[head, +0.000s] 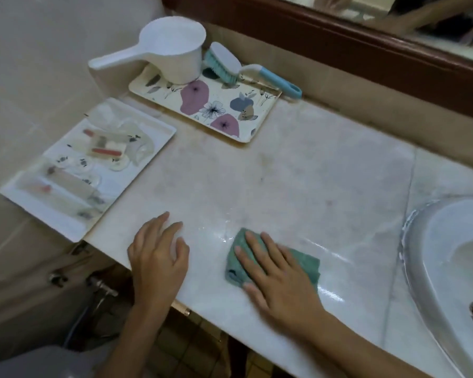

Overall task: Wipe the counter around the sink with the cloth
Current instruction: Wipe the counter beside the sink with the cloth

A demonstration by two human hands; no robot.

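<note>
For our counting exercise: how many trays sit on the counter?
2: a floral-patterned rectangular tray at the back by the wall, and a plain white rectangular tray overhanging the counter's left end.

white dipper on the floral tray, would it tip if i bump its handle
Probably. The white dipper looks like thin, light plastic, and its long handle overhangs the floral tray, giving leverage. It would likely slide or tip rather than resist.

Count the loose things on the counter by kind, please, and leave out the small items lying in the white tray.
Trays: 2, the flowered tray and the white tray
Scoops: 1, the white scoop
Brushes: 1, the blue brush
Cloths: 1, the green cloth under the right hand
Total: 5
</note>
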